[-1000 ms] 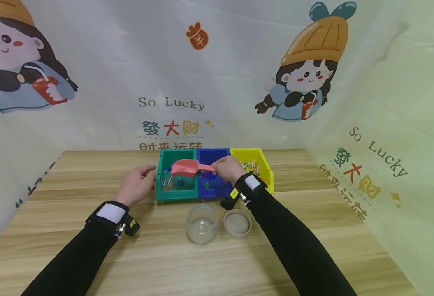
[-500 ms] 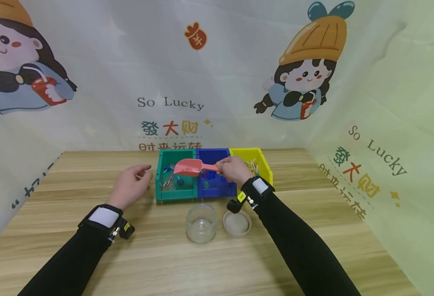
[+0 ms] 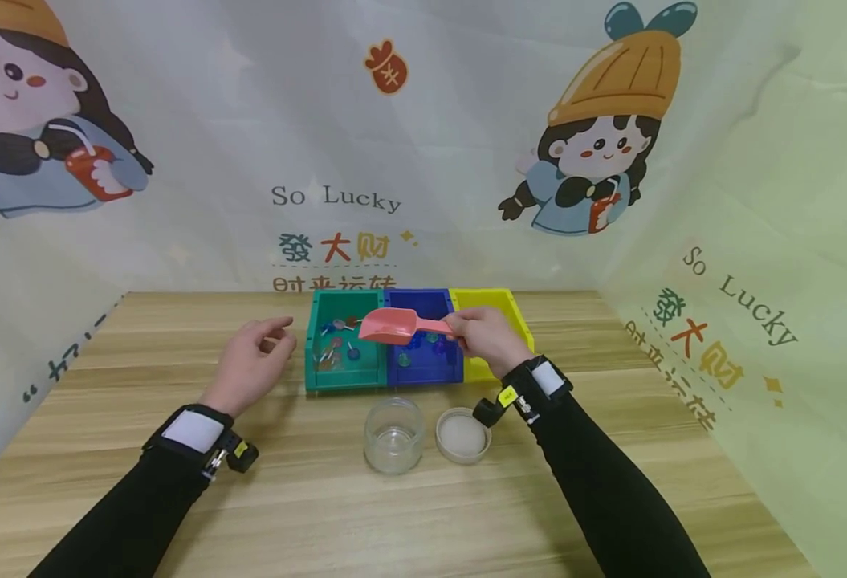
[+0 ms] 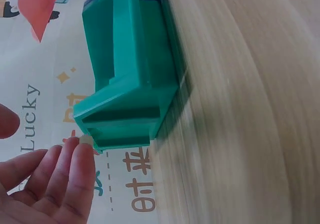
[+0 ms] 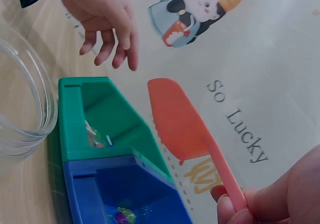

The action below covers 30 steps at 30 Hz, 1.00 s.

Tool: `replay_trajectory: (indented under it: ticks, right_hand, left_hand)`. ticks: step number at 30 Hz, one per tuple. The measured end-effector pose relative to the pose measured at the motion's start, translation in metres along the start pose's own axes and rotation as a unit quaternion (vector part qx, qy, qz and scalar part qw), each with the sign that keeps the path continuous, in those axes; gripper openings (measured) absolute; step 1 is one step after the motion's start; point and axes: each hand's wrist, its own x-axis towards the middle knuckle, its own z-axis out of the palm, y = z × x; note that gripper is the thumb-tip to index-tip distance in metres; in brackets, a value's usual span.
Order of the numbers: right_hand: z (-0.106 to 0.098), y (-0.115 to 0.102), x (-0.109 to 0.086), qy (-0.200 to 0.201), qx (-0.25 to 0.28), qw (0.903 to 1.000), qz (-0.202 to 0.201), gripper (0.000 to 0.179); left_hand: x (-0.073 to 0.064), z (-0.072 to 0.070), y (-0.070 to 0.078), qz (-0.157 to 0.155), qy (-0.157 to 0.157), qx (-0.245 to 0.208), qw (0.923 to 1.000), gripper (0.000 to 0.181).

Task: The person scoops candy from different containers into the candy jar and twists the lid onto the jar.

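My right hand (image 3: 491,341) pinches the handle of a pink scoop (image 3: 390,326), held level above the bins with its bowl pointing left. Below the scoop stands a blue bin (image 3: 426,374) with small see-through coloured pieces in it. To its left is a green bin (image 3: 347,385), where several round-headed pins (image 3: 353,352) lie scattered. A yellow bin (image 3: 513,301) adjoins on the right, partly covered by my right hand. My left hand (image 3: 250,365) hovers just left of the green bin, fingers relaxed and holding nothing. Whether anything lies in the scoop is not visible.
An uncovered glass jar (image 3: 394,437) stands on the wooden table (image 3: 307,514) in front of the bins. Beside it, to the right, lies a round lid (image 3: 462,436). A printed cloth (image 3: 452,144) hangs behind the table and along its sides.
My right hand has moved right with the scoop, from over the green bin to over the blue one. My left hand has drawn back slightly left from the green bin's side.
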Motion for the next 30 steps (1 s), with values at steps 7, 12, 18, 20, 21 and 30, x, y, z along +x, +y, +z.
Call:
replay_trajectory:
  ticks: [7, 12, 18, 20, 21, 30]
  right_hand:
    - [-0.012, 0.005, -0.014, -0.008, 0.027, 0.9995, -0.017, 0.031]
    - [-0.019, 0.009, -0.022, -0.019, 0.025, 0.9992, -0.024, 0.034]
    - [-0.028, 0.011, -0.031, -0.034, 0.019, 0.999, -0.023, 0.034]
    - [-0.031, 0.011, -0.034, -0.035, 0.019, 0.999, -0.021, 0.032]
    - [-0.032, 0.012, -0.036, -0.037, 0.018, 0.9989, -0.022, 0.032]
    - [-0.041, 0.019, -0.052, -0.04, -0.008, 0.999, -0.017, 0.032]
  left_hand:
    - [-0.008, -0.002, 0.006, 0.018, 0.012, -0.014, 0.9997, 0.051]
    - [-0.017, -0.003, 0.013, 0.03, 0.01, -0.042, 0.9986, 0.05]
    - [-0.031, -0.002, 0.024, 0.026, -0.04, -0.104, 0.9934, 0.056]
    - [-0.035, 0.0, 0.027, 0.034, -0.058, -0.111, 0.9916, 0.056]
    - [-0.037, 0.001, 0.028, 0.041, -0.068, -0.113, 0.9905, 0.056]
    - [-0.054, 0.026, 0.027, 0.077, -0.164, -0.144, 0.9728, 0.07]
